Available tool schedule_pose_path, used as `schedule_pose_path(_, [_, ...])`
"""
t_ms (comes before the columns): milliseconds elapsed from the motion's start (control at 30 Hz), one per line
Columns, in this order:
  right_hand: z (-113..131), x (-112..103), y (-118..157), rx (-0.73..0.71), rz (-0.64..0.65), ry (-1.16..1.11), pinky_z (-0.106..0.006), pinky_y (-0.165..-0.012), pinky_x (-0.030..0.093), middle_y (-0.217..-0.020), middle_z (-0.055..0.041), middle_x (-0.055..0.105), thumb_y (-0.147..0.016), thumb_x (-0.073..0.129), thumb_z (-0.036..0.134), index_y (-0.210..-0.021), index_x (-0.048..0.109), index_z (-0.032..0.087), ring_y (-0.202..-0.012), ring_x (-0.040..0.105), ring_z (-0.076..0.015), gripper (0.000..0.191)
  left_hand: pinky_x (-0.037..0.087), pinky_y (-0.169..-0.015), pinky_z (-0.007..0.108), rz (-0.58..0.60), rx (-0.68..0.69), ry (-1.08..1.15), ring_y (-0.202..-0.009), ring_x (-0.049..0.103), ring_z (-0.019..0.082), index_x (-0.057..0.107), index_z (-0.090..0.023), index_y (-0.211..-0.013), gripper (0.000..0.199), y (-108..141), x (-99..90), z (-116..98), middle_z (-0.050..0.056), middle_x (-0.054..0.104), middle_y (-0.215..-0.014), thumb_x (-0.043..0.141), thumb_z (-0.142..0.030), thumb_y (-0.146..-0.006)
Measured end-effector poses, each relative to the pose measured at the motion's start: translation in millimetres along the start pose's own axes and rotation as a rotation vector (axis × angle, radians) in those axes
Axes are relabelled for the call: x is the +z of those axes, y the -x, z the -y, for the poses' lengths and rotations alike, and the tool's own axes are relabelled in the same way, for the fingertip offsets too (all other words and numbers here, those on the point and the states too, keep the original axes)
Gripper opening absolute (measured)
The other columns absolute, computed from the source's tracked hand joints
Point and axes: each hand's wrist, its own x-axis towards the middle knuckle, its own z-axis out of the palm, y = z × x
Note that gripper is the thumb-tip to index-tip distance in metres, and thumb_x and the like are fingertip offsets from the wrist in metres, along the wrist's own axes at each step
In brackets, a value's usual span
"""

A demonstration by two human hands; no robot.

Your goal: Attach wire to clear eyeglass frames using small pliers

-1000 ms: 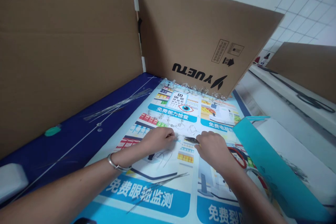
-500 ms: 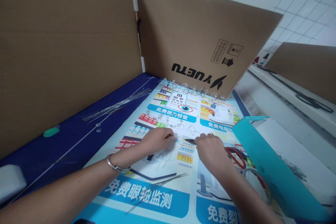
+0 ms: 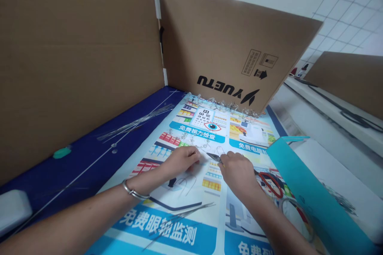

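My left hand (image 3: 184,158), with a silver bracelet (image 3: 135,191) at the wrist, is closed in a pinch over the printed mat (image 3: 119,185); what it holds is too small to make out. My right hand (image 3: 237,169) is wrapped round pliers (image 3: 214,157), whose dark jaws point left toward my left fingertips, a small gap apart. Bent wire pieces (image 3: 188,186) lie under my left hand. Straight wires (image 3: 179,216) lie nearer to me on the mat.
Cardboard panels (image 3: 209,28) stand at the left and back. Small clear pieces (image 3: 221,105) line the back panel. More wires (image 3: 140,119) lie at the left. Red-handled scissors (image 3: 271,185), a tape roll (image 3: 295,211) and a teal box (image 3: 311,191) are at the right.
The plier jaws have turned from nearly level to tilted, with their tips raised to the left and closer to my left hand. My left hand keeps its pinch. The view has shifted slightly.
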Motion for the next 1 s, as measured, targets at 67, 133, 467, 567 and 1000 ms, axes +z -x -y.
schedule_pose_path(67, [0.5,1.8,-1.2,0.004,-0.033,-0.030,-0.028,-0.062,0.030,-0.086,-0.0062,0.058,-0.086,0.041,0.031,-0.088,0.056,0.020,-0.079,0.051,-0.0196,0.019,0.036,-0.046,0.020,-0.008,-0.019,0.143,-0.055,0.056,0.011,0.056,-0.017,-0.082,0.033,-1.0,1.6,0.1,0.002,0.064,-0.076,0.035,-0.043,-0.082])
schedule_pose_path(133, [0.2,2.8,-2.3,0.000,-0.055,-0.058,-0.028,-0.062,0.030,-0.086,-0.0056,0.058,-0.086,0.042,0.033,-0.088,0.056,0.020,-0.080,0.050,-0.0195,0.019,0.036,-0.045,0.019,-0.030,-0.018,0.228,-0.056,0.057,0.010,0.054,-0.017,-0.083,0.032,-2.2,0.9,0.2,0.002,0.063,-0.086,0.034,-0.042,-0.083])
schedule_pose_path(467, [-2.9,3.0,-7.1,-0.015,0.024,-0.417,-0.022,-0.061,0.030,-0.083,-0.0010,0.057,-0.083,0.045,0.041,-0.087,0.057,0.021,-0.078,0.051,-0.0133,0.024,0.032,-0.055,0.023,-0.255,0.180,-0.500,-0.062,0.055,0.014,0.051,-0.020,-0.077,0.028,5.1,-17.1,-6.4,0.000,0.059,-0.068,0.029,-0.034,-0.088])
schedule_pose_path(567, [-1.6,6.3,-8.1,-0.022,0.047,-0.451,-0.021,-0.059,0.028,-0.079,0.0002,0.056,-0.082,0.047,0.041,-0.079,0.056,0.020,-0.074,0.050,-0.0119,0.023,0.031,-0.055,0.024,-0.241,0.236,-0.671,-0.068,0.056,0.016,0.052,-0.021,-0.084,0.024,7.2,-15.0,-8.1,0.002,0.061,-0.077,0.030,-0.028,-0.088])
schedule_pose_path(1000, [3.3,17.8,-8.9,-0.047,0.066,-0.447,-0.021,-0.057,0.026,-0.077,0.0009,0.057,-0.081,0.047,0.040,-0.076,0.057,0.020,-0.068,0.051,-0.0107,0.023,0.034,-0.057,0.023,-0.264,0.233,-0.561,-0.068,0.056,0.014,0.052,-0.021,-0.086,0.029,8.0,-9.9,-8.8,0.002,0.061,-0.075,0.028,-0.035,-0.090])
